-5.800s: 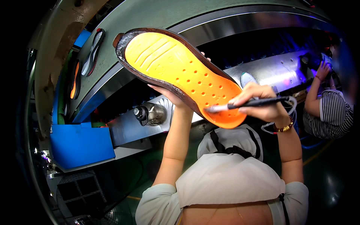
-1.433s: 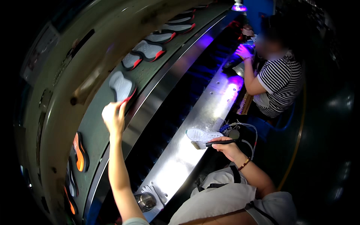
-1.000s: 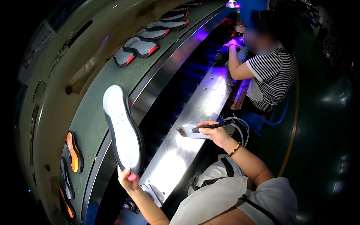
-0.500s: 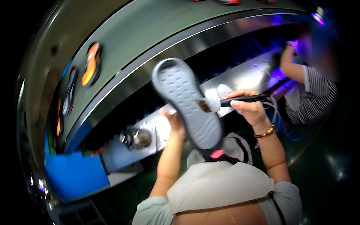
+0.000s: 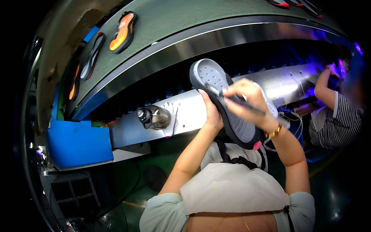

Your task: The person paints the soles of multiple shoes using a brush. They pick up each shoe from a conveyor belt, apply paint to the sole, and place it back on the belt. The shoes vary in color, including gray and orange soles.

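My left hand [image 5: 212,114] grips a grey shoe sole [image 5: 241,129] by its left edge. The sole is held tilted in front of my chest, its dimpled end up and away from me, its pink-tipped end toward me. Over the sole's upper half, my right hand [image 5: 249,98] is closed round a dark-handled brush [image 5: 213,89]. Motion smears the brush and fingers, so I cannot tell whether the bristles touch the surface. Partly behind my right hand, a second, pale sole [image 5: 267,100] rests at the metal ledge [image 5: 191,112].
Beyond the ledge runs a green conveyor belt [image 5: 166,21] carrying several soles, among them an orange one [image 5: 123,33]. A clear bottle with a black lid [image 5: 158,118] stands beside a white glove [image 5: 171,110]. Left is a blue panel [image 5: 79,143]; at right works a person in stripes [image 5: 326,89].
The brush has shifted from the middle of the sole toward its upper end. My view has turned, so the sole and both hands appear farther right.
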Motion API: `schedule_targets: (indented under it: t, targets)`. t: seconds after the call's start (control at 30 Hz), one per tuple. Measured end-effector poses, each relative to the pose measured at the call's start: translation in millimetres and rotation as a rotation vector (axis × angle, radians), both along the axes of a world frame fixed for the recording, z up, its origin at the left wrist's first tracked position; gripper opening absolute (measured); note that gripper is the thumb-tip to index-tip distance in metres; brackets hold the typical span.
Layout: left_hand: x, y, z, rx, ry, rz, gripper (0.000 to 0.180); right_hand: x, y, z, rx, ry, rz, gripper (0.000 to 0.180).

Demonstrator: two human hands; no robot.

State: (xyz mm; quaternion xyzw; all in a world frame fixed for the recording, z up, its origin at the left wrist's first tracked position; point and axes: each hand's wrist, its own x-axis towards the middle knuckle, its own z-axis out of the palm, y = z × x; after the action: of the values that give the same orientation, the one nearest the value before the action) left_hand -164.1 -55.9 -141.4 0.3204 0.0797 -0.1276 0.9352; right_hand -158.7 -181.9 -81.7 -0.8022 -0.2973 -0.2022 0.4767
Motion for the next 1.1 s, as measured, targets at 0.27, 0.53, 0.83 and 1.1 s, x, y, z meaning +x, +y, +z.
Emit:
schedule_targets:
  t: [0.27, 0.53, 0.83, 1.1]
  targets:
    - [1.9, 47.3, -5.8, -0.118, -0.058, -0.024, 0.079, -43.7, -33.2, 2.4, 0.047, 0.455, 0.398, 0.013]
    - [-13.2, 2.9, 25.9, -0.032, -0.112, -0.108, 0.081, -12.1, -28.3, 32.3, 0.135, 0.199, 0.283, 0.016]
    - [-6.8, 7.2, 33.8, 0.086, -0.169, 0.142, 0.080, -26.3, -35.2, 22.5, 0.210, 0.281, 0.361, 0.018]
    - [18.8, 24.9, 24.3, 0.007, -0.301, 0.232, 0.090, -34.0, -43.2, 21.5, 0.220, 0.378, 0.404, 0.018]
